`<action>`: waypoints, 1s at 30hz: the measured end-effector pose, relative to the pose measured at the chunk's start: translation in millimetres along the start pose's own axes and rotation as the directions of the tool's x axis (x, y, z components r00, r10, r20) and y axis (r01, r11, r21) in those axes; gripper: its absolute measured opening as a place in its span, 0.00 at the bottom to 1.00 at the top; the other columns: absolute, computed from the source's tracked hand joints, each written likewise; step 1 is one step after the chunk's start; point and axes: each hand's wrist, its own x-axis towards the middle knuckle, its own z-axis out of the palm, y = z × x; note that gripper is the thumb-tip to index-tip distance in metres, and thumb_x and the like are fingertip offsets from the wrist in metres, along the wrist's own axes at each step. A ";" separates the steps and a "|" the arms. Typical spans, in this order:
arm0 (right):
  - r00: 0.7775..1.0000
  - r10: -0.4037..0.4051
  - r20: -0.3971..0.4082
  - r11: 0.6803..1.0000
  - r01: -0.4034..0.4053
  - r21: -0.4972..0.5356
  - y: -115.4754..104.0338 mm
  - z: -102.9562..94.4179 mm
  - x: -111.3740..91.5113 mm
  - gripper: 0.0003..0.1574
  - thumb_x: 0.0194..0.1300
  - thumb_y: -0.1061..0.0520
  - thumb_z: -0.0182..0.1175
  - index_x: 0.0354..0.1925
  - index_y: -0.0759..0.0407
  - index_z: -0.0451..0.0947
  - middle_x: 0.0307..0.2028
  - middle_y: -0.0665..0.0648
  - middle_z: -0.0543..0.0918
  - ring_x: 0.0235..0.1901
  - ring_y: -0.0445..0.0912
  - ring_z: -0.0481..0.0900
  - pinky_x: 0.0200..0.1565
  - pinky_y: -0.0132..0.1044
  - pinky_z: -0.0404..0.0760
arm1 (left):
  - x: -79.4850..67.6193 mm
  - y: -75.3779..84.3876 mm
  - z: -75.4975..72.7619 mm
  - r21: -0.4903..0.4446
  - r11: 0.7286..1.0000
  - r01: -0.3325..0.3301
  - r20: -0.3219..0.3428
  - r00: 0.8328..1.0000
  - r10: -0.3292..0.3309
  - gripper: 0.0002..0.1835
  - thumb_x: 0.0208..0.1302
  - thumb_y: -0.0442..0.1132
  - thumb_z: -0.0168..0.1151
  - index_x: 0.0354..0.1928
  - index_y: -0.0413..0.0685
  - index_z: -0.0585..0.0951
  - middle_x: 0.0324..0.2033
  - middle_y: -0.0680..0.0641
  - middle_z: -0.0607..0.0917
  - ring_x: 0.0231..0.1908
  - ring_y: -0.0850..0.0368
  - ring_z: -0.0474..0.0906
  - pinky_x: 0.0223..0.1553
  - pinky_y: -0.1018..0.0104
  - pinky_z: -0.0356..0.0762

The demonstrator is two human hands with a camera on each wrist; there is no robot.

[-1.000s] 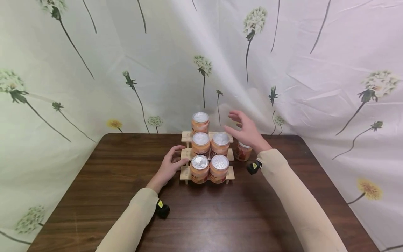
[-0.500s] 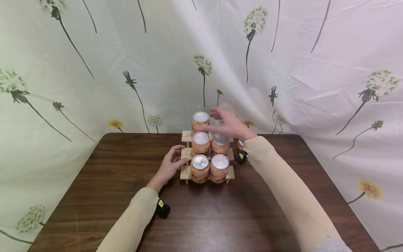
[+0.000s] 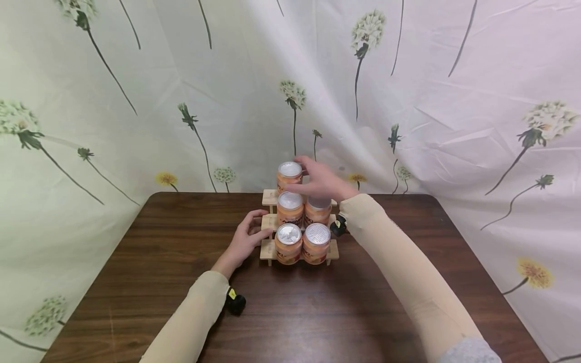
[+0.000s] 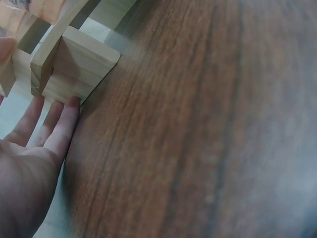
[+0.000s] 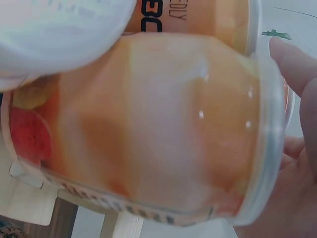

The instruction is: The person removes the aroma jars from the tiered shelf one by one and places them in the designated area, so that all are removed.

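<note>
A three-step wooden rack (image 3: 268, 248) stands on the table with orange-labelled cans on its steps. Two cans are on the front step, the left front can (image 3: 288, 244) and the right front can (image 3: 316, 245). On the middle step are the left middle can (image 3: 289, 212) and the right middle can (image 3: 317, 214). One top can (image 3: 289, 174) sits at the back left. My right hand (image 3: 320, 181) reaches around it, thumb in front and fingers behind. My left hand (image 3: 243, 239) holds the rack's left end, thumb and fingers on either side of the middle step.
The dark wooden table (image 3: 159, 262) stretches out on both sides of the rack. Behind it hangs a white cloth (image 3: 245, 126) printed with dandelions. Each wrist carries a small black camera, such as the left wrist camera (image 3: 235, 303).
My right hand has moved left, from beside the rack to the top can. Its forearm now hides the can that stood on the table at right. My left hand has stayed put.
</note>
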 end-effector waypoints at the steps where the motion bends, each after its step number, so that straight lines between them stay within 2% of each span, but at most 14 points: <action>1: 1.000 0.005 -0.001 1.000 -0.005 -0.001 -0.7 0.7 0.5 0.58 0.68 0.35 0.70 0.80 0.58 0.56 0.65 0.57 0.78 0.66 0.51 0.76 0.66 0.48 0.75 | 0.0 0.1 -0.1 0.001 1.000 0.000 0.000 1.000 0.000 0.30 0.75 0.37 0.66 0.75 0.48 0.68 0.63 0.32 0.75 0.49 0.55 0.82 0.43 0.61 0.85; 11: 1.000 0.005 -0.019 1.000 -0.005 -0.030 -8.9 3.1 3.0 0.54 0.67 0.38 0.72 0.78 0.58 0.60 0.62 0.59 0.80 0.61 0.53 0.80 0.61 0.48 0.79 | 0.9 -1.1 -1.1 0.000 1.000 0.014 -0.011 1.000 -0.014 0.30 0.75 0.38 0.66 0.75 0.48 0.68 0.63 0.33 0.75 0.52 0.51 0.82 0.42 0.62 0.85; 20: 0.998 0.025 -0.050 0.998 -0.023 0.055 -8.1 9.4 0.0 0.49 0.67 0.44 0.73 0.75 0.60 0.63 0.58 0.59 0.81 0.56 0.51 0.81 0.58 0.46 0.81 | -1.0 -3.1 0.4 -0.014 1.000 0.011 -0.005 1.000 -0.011 0.30 0.75 0.37 0.66 0.74 0.48 0.68 0.62 0.33 0.75 0.48 0.55 0.82 0.43 0.61 0.86; 30: 0.988 0.056 -0.146 0.990 -0.036 0.133 -5.9 3.3 -2.6 0.44 0.65 0.42 0.74 0.68 0.59 0.68 0.54 0.56 0.81 0.52 0.48 0.80 0.54 0.46 0.81 | 0.1 -2.6 -0.1 0.001 1.000 0.002 -0.017 1.000 -0.002 0.29 0.74 0.36 0.67 0.73 0.50 0.69 0.62 0.34 0.76 0.51 0.52 0.82 0.44 0.60 0.85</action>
